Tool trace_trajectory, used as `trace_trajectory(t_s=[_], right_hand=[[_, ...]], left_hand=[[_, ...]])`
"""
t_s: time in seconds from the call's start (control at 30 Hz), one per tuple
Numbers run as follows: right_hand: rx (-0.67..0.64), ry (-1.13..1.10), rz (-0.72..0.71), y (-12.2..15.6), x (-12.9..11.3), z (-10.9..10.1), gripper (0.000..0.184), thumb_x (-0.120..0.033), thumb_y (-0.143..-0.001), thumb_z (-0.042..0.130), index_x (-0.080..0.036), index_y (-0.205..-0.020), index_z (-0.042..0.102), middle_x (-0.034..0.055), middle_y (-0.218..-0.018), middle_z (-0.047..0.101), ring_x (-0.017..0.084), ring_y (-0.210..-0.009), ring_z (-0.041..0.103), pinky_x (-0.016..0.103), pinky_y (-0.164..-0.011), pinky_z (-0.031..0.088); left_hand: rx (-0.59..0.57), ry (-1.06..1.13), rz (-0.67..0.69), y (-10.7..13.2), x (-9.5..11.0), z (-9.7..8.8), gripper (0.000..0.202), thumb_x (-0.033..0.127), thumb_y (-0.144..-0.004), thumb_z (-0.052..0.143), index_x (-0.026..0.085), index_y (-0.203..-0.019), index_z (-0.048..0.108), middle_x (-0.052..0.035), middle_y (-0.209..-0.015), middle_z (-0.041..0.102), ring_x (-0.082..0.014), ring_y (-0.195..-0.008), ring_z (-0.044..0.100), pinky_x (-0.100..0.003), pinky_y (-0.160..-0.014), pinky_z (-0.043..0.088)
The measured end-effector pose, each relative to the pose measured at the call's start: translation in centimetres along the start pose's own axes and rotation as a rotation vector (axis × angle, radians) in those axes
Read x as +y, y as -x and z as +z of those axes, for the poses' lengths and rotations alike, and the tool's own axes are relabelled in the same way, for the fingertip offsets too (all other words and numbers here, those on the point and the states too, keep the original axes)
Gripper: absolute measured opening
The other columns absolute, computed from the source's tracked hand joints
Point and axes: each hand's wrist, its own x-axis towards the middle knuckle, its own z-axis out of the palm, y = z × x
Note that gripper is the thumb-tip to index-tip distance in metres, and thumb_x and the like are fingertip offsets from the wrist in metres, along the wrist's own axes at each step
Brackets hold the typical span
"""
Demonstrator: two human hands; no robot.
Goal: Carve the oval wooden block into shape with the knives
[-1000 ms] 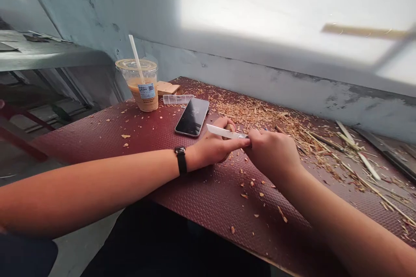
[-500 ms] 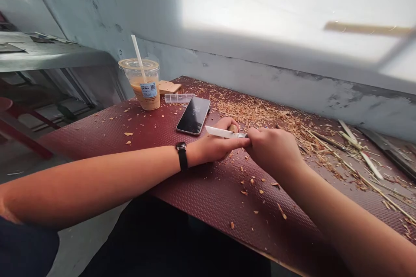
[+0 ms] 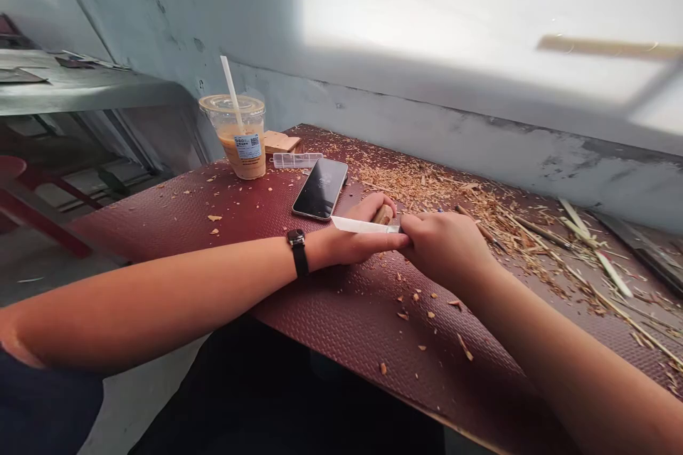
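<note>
My left hand [image 3: 355, 238] is closed around a small piece of wood [image 3: 383, 215], most of it hidden by the fingers and palm. In my right hand [image 3: 445, 242] is a knife [image 3: 366, 226], its handle covered by my fist. The pale blade points left and lies across my left hand, beside the wood. My left thumb reaches along the blade to the right fist and touches it. Both hands are just above the dark red table [image 3: 341, 320].
A phone [image 3: 321, 189] lies behind my left hand. Further back stand an iced drink cup [image 3: 242, 146] with a straw, a clear plastic case [image 3: 296, 161] and a wooden block [image 3: 280, 142]. Wood shavings [image 3: 427, 181], sticks and pale strips [image 3: 597, 249] cover the right side by the wall.
The knife blade has shifted slightly left and down over my left hand, and more of the wood shows. The whole view has moved a little.
</note>
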Motion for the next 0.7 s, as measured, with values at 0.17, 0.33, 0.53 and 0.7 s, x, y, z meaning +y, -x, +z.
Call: trace_trajectory(t_s=[0.17, 0.33, 0.53, 0.7], right_hand=[[-0.011, -0.004, 0.062, -0.5, -0.4, 0.0, 0.033, -0.04, -0.099, 0.05, -0.018, -0.089, 0.072, 0.0084, -0.083, 0.075, 0.025, -0.075, 0.071, 0.031, -0.057, 0.025], [0.003, -0.008, 0.193, -0.5, -1.8, -0.1, 0.03, -0.031, -0.1, 0.046, -0.016, -0.093, 0.071, 0.0124, -0.084, 0.075, 0.026, -0.075, 0.072, 0.03, -0.057, 0.029], [0.016, -0.102, 0.267, 0.0, -1.1, 0.2, 0.049, -0.055, -0.103, 0.042, -0.017, -0.091, 0.069, 0.0117, -0.078, 0.073, 0.026, -0.071, 0.07, 0.031, -0.056, 0.027], [0.052, -0.098, 0.028, 0.4, 0.3, 0.5, 0.034, -0.043, -0.1, 0.048, -0.017, -0.1, 0.07, 0.0105, -0.089, 0.076, 0.025, -0.075, 0.07, 0.032, -0.059, 0.027]], left_hand=[[0.046, 0.041, -0.034, 0.0, -0.3, -0.1, 0.039, 0.047, -0.085, 0.075, 0.021, -0.093, 0.047, 0.005, -0.079, 0.046, -0.0116, -0.07, 0.041, -0.028, -0.063, 0.034], [0.175, 0.121, -0.035, -0.1, -0.4, 0.3, 0.04, 0.04, -0.08, 0.079, 0.021, -0.09, 0.045, 0.006, -0.075, 0.047, -0.01, -0.066, 0.041, -0.026, -0.061, 0.034], [0.175, 0.194, -0.017, -0.3, -0.6, 0.8, 0.038, 0.046, -0.083, 0.077, 0.019, -0.091, 0.051, 0.0035, -0.076, 0.054, -0.0112, -0.068, 0.048, -0.027, -0.062, 0.038], [-0.05, 0.132, -0.123, -0.2, 0.8, -0.2, 0.056, 0.041, -0.08, 0.08, 0.02, -0.126, 0.057, -0.0026, -0.099, 0.063, -0.0169, -0.09, 0.058, -0.03, -0.075, 0.047]])
